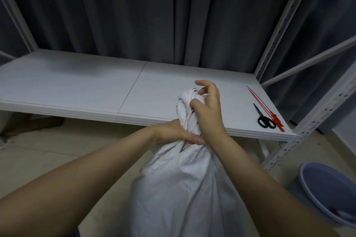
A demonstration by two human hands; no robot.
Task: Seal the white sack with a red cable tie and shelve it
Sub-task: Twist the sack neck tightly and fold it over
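White sack neck gripped by left hand, twisted top by right hand.

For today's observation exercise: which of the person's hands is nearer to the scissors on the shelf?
Right. The right hand grips the twisted top of the white sack, closer to the scissors at the shelf's right end. The left hand clamps the neck lower, farther left.

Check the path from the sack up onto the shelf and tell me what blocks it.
Nothing visible blocks it. The white sack stands on the floor before the shelf, its neck gripped by both hands. The red cable ties and scissors lie only at the shelf's right end.
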